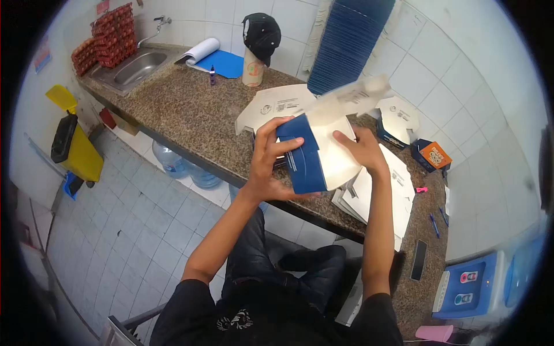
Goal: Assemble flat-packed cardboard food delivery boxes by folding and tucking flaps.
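Over the counter's front edge I hold a partly folded cardboard food box [307, 167], blue outside and white inside, its lid flap raised and blurred. My left hand [266, 161] is closed round the blue side, fingers on the panel and thumb under the lower edge. At the white inner side, my right hand [369, 153] grips the box, its thumb pressed on the inner wall and its other fingers partly hidden. Flat white cartons [401, 179] lie stacked beneath my right forearm. Behind the held box stands another box with a white lid [277, 104].
A tall stack of blue cartons [352, 43] leans on the tiled wall. At the right are an open box [398, 118], a blue-orange box [434, 155], pens [434, 225] and a phone [419, 260]. A cap [261, 37], clipboard [222, 62] and sink [135, 72] are farther back.
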A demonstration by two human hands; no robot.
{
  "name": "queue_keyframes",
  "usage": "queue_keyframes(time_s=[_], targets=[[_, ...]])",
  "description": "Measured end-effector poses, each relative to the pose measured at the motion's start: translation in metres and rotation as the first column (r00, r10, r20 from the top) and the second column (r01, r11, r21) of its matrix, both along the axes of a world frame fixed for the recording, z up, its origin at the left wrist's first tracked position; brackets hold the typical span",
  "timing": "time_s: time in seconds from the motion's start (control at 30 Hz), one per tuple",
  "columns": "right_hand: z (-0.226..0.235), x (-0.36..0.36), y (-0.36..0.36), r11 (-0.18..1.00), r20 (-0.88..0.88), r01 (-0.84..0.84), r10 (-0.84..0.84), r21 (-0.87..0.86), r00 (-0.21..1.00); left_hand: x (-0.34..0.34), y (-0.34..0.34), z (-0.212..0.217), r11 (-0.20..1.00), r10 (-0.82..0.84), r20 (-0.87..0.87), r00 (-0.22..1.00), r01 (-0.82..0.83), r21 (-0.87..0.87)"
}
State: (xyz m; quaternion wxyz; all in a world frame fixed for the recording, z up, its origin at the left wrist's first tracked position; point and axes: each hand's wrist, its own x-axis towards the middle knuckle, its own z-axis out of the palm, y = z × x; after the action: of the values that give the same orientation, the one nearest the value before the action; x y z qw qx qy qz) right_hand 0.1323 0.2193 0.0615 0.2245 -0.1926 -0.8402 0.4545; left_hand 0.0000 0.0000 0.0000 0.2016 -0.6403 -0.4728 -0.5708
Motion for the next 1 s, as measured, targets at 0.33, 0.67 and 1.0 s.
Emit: queue_keyframes(time_s=[0.33,0.67,1.0], targets=[[-0.033,-0.118,0.061,0.910,0.323,-0.126,-0.010,0.395,0.946,-0.064,-0.013,-0.085,0.869,0.279,-0.037,0.959,-0.269,-0.415],[-0.071,-0.132,0.041,0.761,0.354,-0.090,-0.191,0.643,0.916,-0.064,-0.014,-0.093,0.950,0.239,0.197,0.951,-0.186,-0.252],[-0.077,-0.133,0.038,0.734,0.363,-0.083,-0.232,0.674,0.902,-0.071,-0.011,-0.083,0.909,0.360,0.130,0.924,-0.315,-0.273]])
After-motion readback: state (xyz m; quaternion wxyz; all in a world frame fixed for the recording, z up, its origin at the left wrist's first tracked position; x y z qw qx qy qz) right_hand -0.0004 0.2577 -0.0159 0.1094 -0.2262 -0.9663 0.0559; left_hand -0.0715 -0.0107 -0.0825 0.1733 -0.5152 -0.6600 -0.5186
